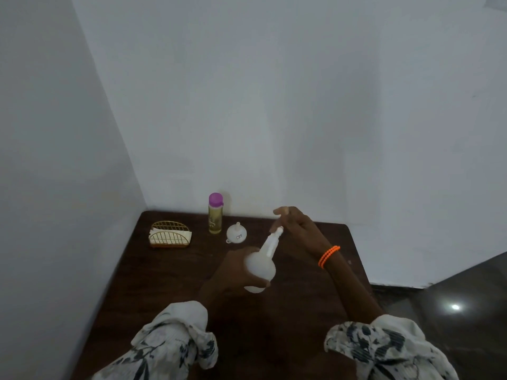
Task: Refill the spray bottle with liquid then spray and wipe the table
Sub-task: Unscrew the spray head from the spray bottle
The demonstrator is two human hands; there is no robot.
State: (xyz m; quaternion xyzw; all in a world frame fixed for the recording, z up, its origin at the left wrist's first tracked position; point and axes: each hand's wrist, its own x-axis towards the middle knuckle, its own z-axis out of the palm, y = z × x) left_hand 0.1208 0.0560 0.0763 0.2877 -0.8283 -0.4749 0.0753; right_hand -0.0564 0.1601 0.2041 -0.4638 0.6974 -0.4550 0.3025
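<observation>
A white spray bottle is held tilted above the dark wooden table, its nozzle pointing up and to the right. My left hand grips its round body. My right hand is at the spray head, fingers around the top. A clear bottle of yellowish liquid with a purple cap stands upright at the back of the table. Beside it a small white funnel rests upside down, spout up.
A gold wire holder with white napkins sits at the back left of the table. White walls close in the table's left and far sides. A dark glossy floor lies to the right of the table edge.
</observation>
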